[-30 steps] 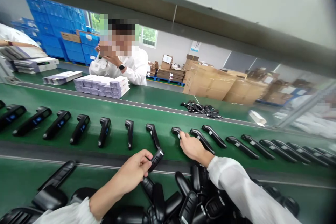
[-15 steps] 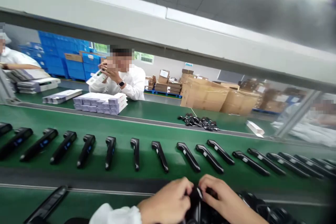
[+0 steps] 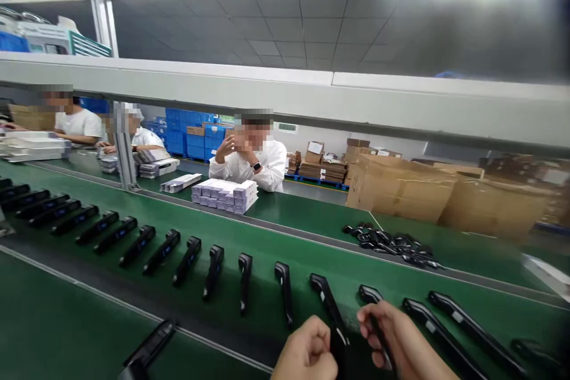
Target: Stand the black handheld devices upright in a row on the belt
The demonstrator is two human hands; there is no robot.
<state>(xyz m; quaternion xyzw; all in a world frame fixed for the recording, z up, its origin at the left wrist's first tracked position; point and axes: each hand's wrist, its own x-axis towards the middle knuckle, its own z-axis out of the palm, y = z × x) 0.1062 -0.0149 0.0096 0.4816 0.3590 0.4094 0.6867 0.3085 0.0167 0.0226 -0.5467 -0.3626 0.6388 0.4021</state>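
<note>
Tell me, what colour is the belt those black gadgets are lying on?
Green: the conveyor belt under the row of black handheld devices, seen in the head view.

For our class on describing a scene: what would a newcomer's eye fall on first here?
First, the long row of black handheld devices laid side by side across the green conveyor belt. At the bottom edge, the left hand and right hand hold one black device between them. Across the belt, a person in white sits behind a stack of white boxes.

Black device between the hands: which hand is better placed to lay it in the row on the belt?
Probably the right hand: it already reaches over the belt beside the row, fingers on a device there. The left hand is curled nearer the body, gripping the black device.
</note>
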